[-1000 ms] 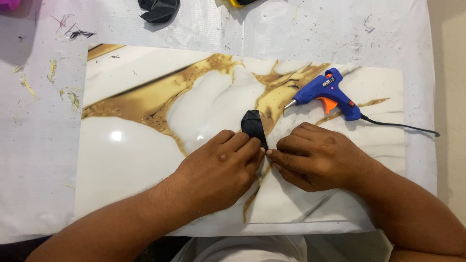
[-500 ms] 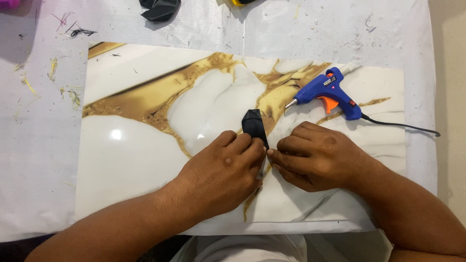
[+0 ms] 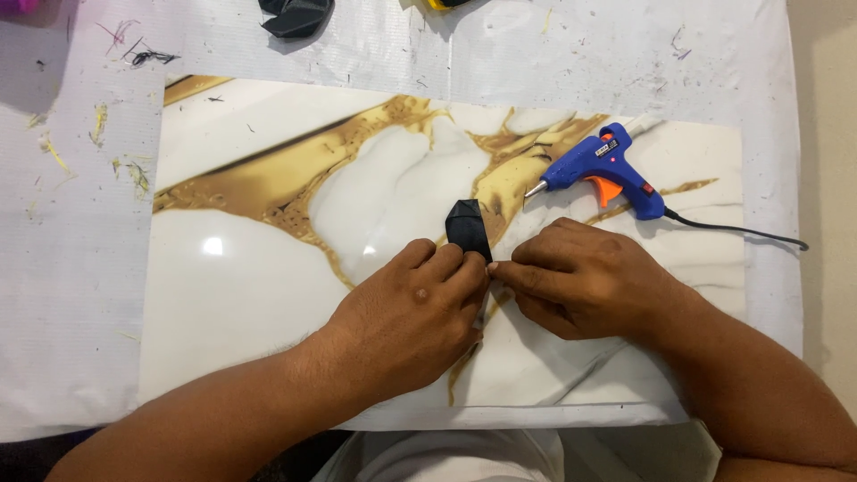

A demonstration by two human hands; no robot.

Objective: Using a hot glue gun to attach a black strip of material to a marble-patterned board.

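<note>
Pinched, between both hands (image 3: 486, 268), a small black folded piece (image 3: 468, 228) on the marble-patterned counter (image 3: 268, 268), near a blue glue gun (image 3: 600, 168).

Glossy marble-look board (image 3: 268, 295); matt black folded piece (image 3: 467, 228); blue plastic glue gun (image 3: 600, 165).

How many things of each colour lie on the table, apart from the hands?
Black: 2, the folded piece pinched by the left hand and right hand, and a crumpled piece at the far edge.
Blue: 1, the glue gun.
White and gold: 1, the marbled board.
Total: 4
</note>
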